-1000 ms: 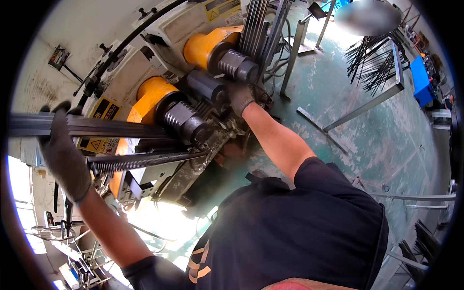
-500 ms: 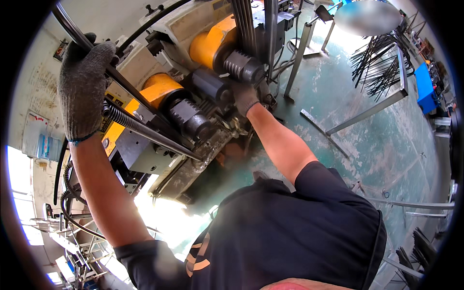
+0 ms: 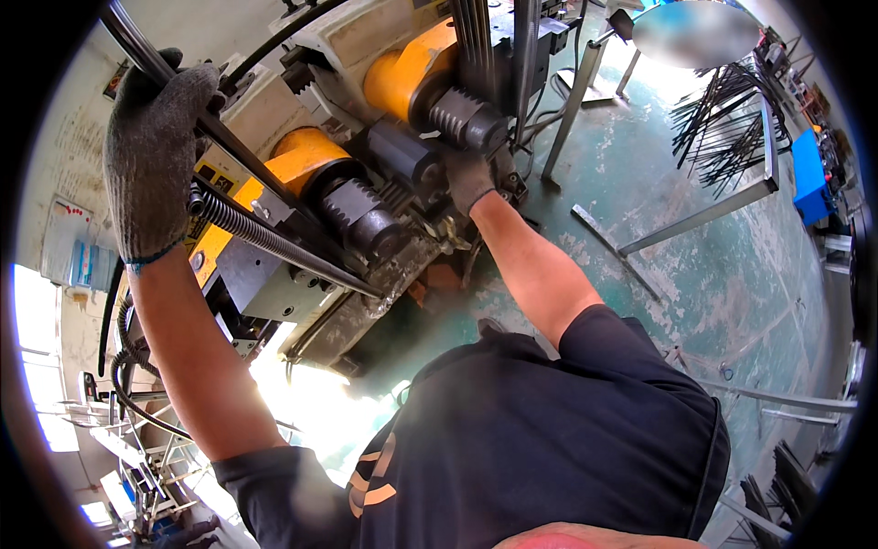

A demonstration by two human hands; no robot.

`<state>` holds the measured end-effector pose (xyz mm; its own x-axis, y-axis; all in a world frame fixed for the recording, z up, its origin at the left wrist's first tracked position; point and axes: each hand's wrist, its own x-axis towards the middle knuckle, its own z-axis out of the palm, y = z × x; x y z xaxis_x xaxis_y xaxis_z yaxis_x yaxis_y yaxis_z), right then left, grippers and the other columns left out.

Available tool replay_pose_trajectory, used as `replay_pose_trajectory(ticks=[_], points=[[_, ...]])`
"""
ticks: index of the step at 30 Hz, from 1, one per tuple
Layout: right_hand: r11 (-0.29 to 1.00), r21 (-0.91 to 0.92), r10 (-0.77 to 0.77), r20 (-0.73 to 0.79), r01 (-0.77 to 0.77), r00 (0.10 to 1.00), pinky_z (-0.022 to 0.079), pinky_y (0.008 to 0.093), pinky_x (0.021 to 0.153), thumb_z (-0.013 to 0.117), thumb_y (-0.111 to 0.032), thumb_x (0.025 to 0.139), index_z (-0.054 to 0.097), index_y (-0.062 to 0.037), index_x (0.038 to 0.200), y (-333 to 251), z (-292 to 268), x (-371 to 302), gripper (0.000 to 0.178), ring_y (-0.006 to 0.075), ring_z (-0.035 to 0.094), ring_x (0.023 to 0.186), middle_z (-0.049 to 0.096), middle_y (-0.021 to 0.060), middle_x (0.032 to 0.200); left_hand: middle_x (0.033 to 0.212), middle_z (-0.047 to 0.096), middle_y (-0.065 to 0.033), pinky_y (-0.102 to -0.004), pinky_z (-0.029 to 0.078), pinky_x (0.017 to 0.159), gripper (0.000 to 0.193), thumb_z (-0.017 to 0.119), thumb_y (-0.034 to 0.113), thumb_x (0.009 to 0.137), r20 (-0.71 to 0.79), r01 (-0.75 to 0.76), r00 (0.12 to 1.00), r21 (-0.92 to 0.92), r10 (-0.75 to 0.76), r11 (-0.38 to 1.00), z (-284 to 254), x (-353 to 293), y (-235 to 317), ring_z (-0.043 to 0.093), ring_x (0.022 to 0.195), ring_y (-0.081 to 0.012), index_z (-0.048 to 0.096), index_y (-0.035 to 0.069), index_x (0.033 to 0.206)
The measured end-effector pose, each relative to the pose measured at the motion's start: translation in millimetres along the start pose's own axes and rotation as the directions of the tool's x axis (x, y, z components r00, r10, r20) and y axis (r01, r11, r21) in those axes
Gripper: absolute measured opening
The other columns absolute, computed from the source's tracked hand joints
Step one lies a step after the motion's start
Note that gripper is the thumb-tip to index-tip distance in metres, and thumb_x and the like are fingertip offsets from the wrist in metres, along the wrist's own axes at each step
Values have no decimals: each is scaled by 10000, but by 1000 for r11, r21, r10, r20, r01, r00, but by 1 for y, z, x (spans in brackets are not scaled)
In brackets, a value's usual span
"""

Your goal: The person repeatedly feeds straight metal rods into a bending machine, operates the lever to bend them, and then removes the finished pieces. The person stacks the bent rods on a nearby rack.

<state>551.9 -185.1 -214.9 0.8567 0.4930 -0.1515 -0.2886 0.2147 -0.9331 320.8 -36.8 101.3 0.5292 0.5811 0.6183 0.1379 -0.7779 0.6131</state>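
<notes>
Dark metal bars (image 3: 242, 156) are slanting through the left hand (image 3: 151, 156), its fingers clamping them; steady support is probably helping. Whether the right hand's (image 3: 470, 177) fingers are gripping, I cannot tell.

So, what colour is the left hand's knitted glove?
The knitted glove is grey, clearest in head view.

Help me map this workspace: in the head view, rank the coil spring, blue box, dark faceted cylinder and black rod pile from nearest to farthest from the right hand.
1. Dark faceted cylinder: immediately left of the right hand.
2. Coil spring: farther left, slanting.
3. Black rod pile: across to the right.
4. Blue box: far right, past the rods.
</notes>
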Motion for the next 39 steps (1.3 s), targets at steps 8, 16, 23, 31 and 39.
replay_pose_trajectory(ticks=[8, 16, 23, 31, 39], points=[[999, -43, 7, -55, -10, 998, 522, 354, 508, 786, -269, 907, 711, -10, 1007, -1, -4, 5, 287, 197, 678, 606, 684, 87, 759, 973, 777, -123, -340, 586, 815, 509, 740, 405, 909, 76, -120, 991, 107, 112, 987, 3, 2, -6, 745, 946, -199, 698, 59, 1280], [843, -273, -442, 141, 464, 886, 556, 356, 556, 687, -219, 964, 719, -42, 1130, 50, -10, 32, 245, 192, 709, 668, 730, 107, 853, 1055, 709, -122, -371, 525, 994, 350, 608, 290, 1006, 199, -277, 944, 45, 263, 960, -37, 15, 21, 705, 1017, -222, 632, 62, 1271], [988, -155, 11, 74, 1, 997, 598, 378, 740, 592, -160, 1000, 701, -72, 1213, 42, -15, 38, 254, 244, 746, 835, 756, 144, 943, 829, 613, -44, -325, 513, 763, 179, 668, 169, 871, -97, -86, 993, -187, 69, 979, 21, -32, 96, 628, 780, -175, 628, 30, 978], [993, -69, -95, 13, 95, 995, 585, 381, 582, 636, -212, 988, 712, -1, 1054, 46, -18, 42, 234, 239, 726, 724, 745, 119, 924, 840, 634, -55, -332, 544, 762, 298, 677, 168, 887, -147, 0, 989, -184, -27, 983, 19, -32, 81, 650, 793, -192, 621, -9, 1120], [978, 108, 175, 54, -180, 983, 569, 373, 749, 660, -157, 940, 726, -13, 1061, 52, -16, 18, 199, 215, 713, 831, 737, 96, 976, 1046, 660, -111, -364, 568, 899, 473, 707, 159, 913, -44, -5, 999, -119, 0, 993, 0, -57, 81, 676, 976, -224, 579, -33, 1326]])
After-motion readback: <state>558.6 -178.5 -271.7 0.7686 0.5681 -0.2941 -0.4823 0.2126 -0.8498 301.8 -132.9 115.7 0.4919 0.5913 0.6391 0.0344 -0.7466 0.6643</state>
